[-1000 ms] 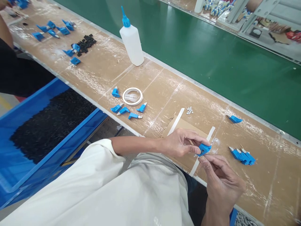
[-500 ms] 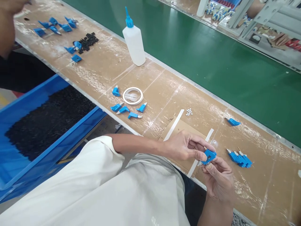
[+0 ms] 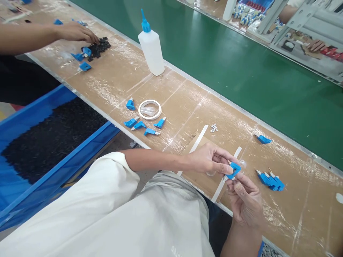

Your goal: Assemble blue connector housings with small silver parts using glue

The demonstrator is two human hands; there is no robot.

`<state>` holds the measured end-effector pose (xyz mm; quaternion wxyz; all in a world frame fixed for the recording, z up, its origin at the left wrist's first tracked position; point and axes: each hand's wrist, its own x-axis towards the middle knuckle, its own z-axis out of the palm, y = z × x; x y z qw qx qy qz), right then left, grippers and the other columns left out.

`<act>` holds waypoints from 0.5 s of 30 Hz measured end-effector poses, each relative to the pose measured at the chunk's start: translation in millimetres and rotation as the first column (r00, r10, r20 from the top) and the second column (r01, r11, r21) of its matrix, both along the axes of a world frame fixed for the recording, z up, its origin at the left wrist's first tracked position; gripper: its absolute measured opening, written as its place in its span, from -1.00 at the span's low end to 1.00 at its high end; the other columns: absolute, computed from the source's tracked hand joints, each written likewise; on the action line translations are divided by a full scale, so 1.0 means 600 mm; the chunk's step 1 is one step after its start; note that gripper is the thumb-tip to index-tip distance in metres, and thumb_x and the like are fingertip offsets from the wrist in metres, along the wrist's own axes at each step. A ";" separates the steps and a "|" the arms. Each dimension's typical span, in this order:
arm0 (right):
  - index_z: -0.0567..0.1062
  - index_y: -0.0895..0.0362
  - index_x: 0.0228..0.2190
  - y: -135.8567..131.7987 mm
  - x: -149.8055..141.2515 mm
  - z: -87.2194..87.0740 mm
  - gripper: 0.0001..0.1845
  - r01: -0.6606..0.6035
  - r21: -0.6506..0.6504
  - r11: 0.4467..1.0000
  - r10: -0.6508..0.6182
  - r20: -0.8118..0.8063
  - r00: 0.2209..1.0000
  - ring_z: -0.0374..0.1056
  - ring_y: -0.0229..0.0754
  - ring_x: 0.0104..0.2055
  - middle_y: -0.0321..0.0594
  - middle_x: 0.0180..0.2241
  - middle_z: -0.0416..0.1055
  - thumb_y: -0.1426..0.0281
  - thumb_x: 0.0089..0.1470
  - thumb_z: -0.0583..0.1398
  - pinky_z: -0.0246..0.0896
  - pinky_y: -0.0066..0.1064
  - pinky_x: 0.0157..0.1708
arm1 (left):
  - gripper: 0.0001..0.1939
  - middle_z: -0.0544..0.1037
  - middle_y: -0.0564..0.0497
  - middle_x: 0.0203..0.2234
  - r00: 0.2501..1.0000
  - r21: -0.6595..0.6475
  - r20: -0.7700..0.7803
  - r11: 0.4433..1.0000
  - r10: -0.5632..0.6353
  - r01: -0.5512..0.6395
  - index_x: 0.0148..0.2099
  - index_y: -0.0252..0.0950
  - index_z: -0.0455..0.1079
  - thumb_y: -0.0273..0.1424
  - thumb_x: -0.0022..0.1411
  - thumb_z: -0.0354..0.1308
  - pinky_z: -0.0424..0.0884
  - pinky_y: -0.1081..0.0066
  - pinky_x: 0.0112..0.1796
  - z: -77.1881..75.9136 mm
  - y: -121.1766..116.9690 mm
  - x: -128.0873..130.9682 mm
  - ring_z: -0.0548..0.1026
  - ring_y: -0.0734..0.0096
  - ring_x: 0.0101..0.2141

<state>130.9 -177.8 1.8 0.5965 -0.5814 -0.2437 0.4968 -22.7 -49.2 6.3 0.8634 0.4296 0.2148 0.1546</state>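
My left hand (image 3: 207,160) pinches a small blue plastic part (image 3: 233,169) between thumb and fingers, just above the brown bench top (image 3: 187,103). My right hand (image 3: 245,201) meets it from below, its thumb and fingertips closed on the same part's lower end, where a small white tip shows. A row of finished blue parts (image 3: 270,180) lies just to the right of my hands. One single blue part (image 3: 263,139) rests farther back. Several more blue parts (image 3: 142,125) lie to the left around a clear tape ring (image 3: 150,109). Tiny white pieces (image 3: 213,127) sit behind my left hand.
A white squeeze bottle with a blue nozzle (image 3: 151,46) stands by the green conveyor belt (image 3: 241,64). Another person's hand (image 3: 76,33) reaches over a pile of black pieces (image 3: 99,47) at far left. A blue bin of black parts (image 3: 45,139) sits below the bench.
My hands stay together on the blue part, which has turned a little between my fingers. The other person's arm has come in over the black pieces at far left.
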 end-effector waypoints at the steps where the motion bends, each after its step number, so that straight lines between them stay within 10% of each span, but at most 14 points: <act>1: 0.70 0.06 -0.39 0.000 0.001 -0.002 -0.63 -0.006 0.000 1.000 0.006 -0.004 1.000 0.46 -0.21 -0.56 -0.19 -0.54 0.58 0.14 -0.25 0.54 0.38 -0.46 -0.59 | -0.43 0.61 -0.01 -0.42 1.000 -0.004 -0.008 1.000 0.003 -0.003 -0.03 -0.33 0.62 -0.16 -0.08 0.54 0.40 0.55 -0.41 0.001 0.000 -0.001 0.51 0.53 -0.44; 15: 0.68 0.04 -0.47 0.001 -0.017 0.000 -0.67 0.127 0.003 0.992 -0.127 -0.013 0.992 0.42 -0.26 -0.60 -0.26 -0.58 0.54 0.18 -0.29 0.56 0.38 -0.46 -0.59 | -0.57 0.62 -0.04 -0.40 1.000 0.138 0.003 0.990 -0.021 0.020 -0.01 -0.35 0.61 -0.29 0.08 0.44 0.45 0.53 -0.33 0.015 -0.010 0.001 0.53 0.52 -0.43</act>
